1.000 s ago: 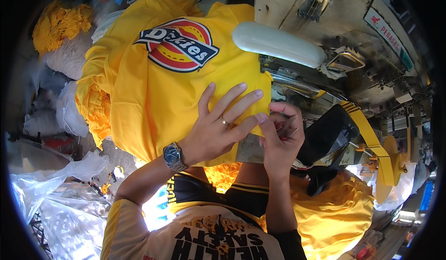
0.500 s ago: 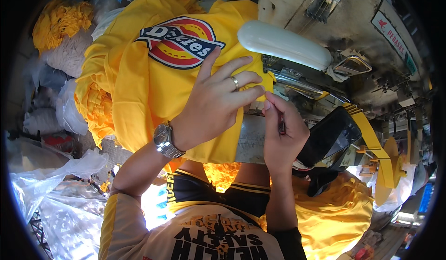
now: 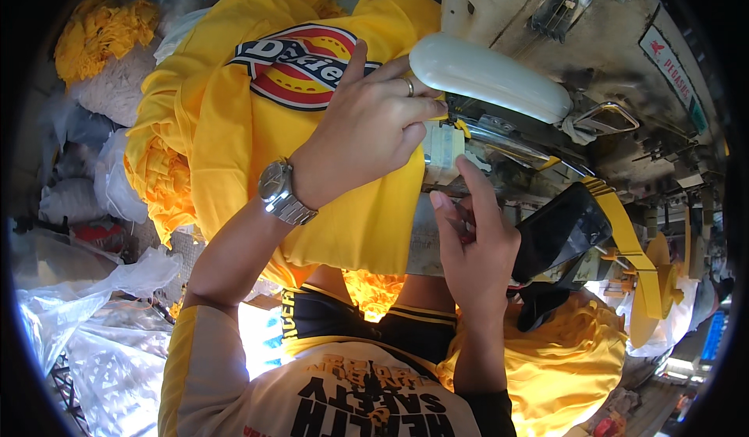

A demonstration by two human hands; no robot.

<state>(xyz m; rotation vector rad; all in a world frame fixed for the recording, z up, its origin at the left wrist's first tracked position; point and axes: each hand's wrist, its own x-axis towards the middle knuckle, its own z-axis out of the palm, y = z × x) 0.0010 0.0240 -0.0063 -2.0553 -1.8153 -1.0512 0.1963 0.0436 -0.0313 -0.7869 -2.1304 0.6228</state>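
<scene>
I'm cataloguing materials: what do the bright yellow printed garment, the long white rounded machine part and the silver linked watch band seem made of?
Bright yellow printed garment: matte fabric, perhaps cotton knit; it drapes in soft folds.
Long white rounded machine part: probably smooth plastic, though painted metal is possible; faint sheen.
Silver linked watch band: likely polished metal; glinting links.

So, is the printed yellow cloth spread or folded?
Partly spread: the cloth lies fairly flat around its print, but drapes in loose folds toward the picture's left.
</scene>
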